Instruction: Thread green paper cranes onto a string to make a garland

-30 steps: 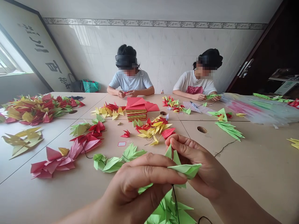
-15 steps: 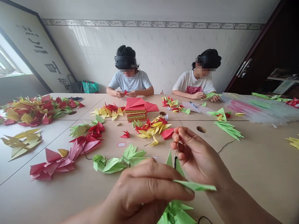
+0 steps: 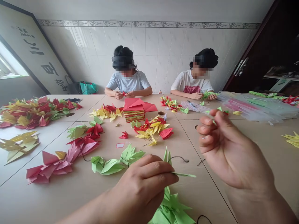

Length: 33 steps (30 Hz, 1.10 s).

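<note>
My left hand (image 3: 149,183) is closed on a light green folded paper crane (image 3: 185,175), its thin points sticking out past my fingers. A black cord (image 3: 178,157) comes out beside the crane's upright points, its loose end hanging to the right. Below this hand lies a bunch of green paper cranes (image 3: 173,211), partly covered by it. Up and to the right, my right hand (image 3: 224,146) is raised above the table with thumb and forefinger pinched together. Whatever sits in that pinch is too small to make out.
Strung pink and red cranes (image 3: 63,161) and a green string (image 3: 112,165) lie to the left. A stack of coloured paper (image 3: 134,113) stands mid-table, near yellow and red cranes (image 3: 151,129). Plastic bags (image 3: 261,107) lie far right. Two people (image 3: 128,81) sit opposite, handling folded paper.
My right hand has moved right and up, away from the crane; the thin wire loop it held is no longer visible. The cord's end now hangs free. My left hand keeps the crane.
</note>
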### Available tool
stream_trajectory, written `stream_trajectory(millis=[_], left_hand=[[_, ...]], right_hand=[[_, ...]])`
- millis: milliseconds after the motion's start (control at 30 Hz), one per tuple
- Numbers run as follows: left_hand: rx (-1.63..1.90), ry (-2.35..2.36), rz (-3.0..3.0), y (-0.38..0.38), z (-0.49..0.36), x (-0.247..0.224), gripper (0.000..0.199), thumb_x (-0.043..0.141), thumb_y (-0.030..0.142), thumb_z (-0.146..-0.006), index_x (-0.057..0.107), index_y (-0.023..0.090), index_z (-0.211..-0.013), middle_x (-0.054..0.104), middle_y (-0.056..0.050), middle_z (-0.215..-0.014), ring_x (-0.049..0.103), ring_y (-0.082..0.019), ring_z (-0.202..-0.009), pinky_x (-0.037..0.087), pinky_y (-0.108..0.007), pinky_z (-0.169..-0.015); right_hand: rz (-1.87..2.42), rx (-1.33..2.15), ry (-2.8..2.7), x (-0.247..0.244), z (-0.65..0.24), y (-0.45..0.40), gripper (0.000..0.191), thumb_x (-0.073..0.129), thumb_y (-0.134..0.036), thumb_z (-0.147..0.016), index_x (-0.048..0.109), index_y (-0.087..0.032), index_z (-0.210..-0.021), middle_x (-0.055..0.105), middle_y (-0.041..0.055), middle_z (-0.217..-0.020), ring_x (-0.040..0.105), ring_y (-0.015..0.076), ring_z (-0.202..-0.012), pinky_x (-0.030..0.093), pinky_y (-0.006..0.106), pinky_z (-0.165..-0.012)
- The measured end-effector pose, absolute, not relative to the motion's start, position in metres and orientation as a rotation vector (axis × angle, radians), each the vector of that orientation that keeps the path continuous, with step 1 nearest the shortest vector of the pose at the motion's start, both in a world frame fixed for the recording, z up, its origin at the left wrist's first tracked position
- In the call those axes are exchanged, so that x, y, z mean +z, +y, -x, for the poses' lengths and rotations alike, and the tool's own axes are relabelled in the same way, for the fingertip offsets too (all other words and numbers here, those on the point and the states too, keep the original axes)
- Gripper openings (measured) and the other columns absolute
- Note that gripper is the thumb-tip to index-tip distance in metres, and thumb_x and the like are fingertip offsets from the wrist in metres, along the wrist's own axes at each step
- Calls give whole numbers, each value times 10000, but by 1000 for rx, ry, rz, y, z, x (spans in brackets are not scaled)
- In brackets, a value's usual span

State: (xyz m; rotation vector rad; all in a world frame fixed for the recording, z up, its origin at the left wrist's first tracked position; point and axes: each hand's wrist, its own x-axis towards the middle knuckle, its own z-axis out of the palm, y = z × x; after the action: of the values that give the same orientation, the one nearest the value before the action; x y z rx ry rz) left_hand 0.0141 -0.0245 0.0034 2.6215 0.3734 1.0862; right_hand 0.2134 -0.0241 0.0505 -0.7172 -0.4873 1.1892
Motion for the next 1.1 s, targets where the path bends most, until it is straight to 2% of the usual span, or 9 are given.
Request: stream_trajectory(millis=[233, 300, 467, 567, 700, 867, 900, 1000, 1100], left_hand=[[987, 422, -2610, -21, -14, -5, 370, 441, -57, -828, 643, 134, -1072, 702, -92, -1019, 598, -177, -938, 542, -295, -809], [974, 429, -2610, -20, -14, -5, 353, 446, -42, -840, 644, 141, -1069, 703, -90, -1017, 600, -174, -938, 539, -285, -798], [942, 427, -2605, -20, -18, -7, 349, 436, -45, -834, 654, 141, -1033, 700, -91, -1000, 607, -172, -914, 532, -286, -789], [905, 401, -2599, -21, -21, -11, 354, 430, -46, -832, 650, 142, -1036, 694, -96, -996, 611, -182, -915, 532, -299, -783], [847, 398, -2616, -23, -25, -16, 366, 430, -51, -834, 643, 144, -1060, 689, -99, -1021, 611, -191, -938, 533, -311, -802], [800, 358, -2643, -26, -30, -17, 356, 448, -60, -835, 645, 140, -1054, 698, -93, -1038, 610, -190, -957, 522, -302, -829], [787, 342, -2658, -27, -31, -16, 356, 450, -64, -834, 645, 142, -1050, 703, -91, -1039, 616, -188, -955, 521, -297, -829], [746, 298, -2724, -31, -35, -11, 373, 447, -74, -825, 645, 144, -1055, 718, -83, -1029, 639, -182, -927, 527, -282, -803], [711, 299, -2788, -36, -39, -7, 349, 452, -52, -843, 648, 144, -1056, 725, -79, -1011, 645, -187, -893, 537, -284, -759]], right_hand=[[724, 791, -813, 60, -238, -35, 213, 543, -233, -955, 664, -224, -780, 559, -25, -729, 591, 63, -598, 463, 152, -493], [831, 804, -1026, 45, -243, -36, 60, 623, -256, -902, 664, -236, -864, 600, -19, -737, 607, 92, -621, 475, 180, -507], [1404, 1110, -1453, -35, -248, -40, 264, 578, -373, -898, 603, -177, -1074, 571, -28, -652, 571, 134, -550, 473, 262, -520], [1640, 1015, -1566, -69, -251, -47, 263, 478, -323, -934, 598, -228, -1148, 589, -21, -710, 576, 152, -600, 455, 290, -566], [1596, 830, -1690, -67, -254, -55, 236, 518, -373, -929, 699, -232, -983, 626, 61, -1047, 610, 190, -825, 485, 338, -705], [1184, 1528, -1421, -42, -249, -68, 481, 560, -473, -924, 539, -217, -1331, 639, 12, -795, 597, 137, -665, 511, 291, -652], [1093, 1617, -1360, -41, -248, -70, 497, 580, -465, -916, 523, -220, -1344, 644, 13, -839, 601, 127, -663, 511, 281, -648], [1010, 1676, -1272, -43, -246, -73, 401, 617, -425, -904, 598, -194, -1231, 639, 19, -902, 601, 112, -704, 493, 263, -685], [1073, 1667, -1302, -45, -249, -72, 305, 640, -446, -880, 662, -152, -961, 584, -9, -749, 546, 104, -651, 455, 247, -651]])
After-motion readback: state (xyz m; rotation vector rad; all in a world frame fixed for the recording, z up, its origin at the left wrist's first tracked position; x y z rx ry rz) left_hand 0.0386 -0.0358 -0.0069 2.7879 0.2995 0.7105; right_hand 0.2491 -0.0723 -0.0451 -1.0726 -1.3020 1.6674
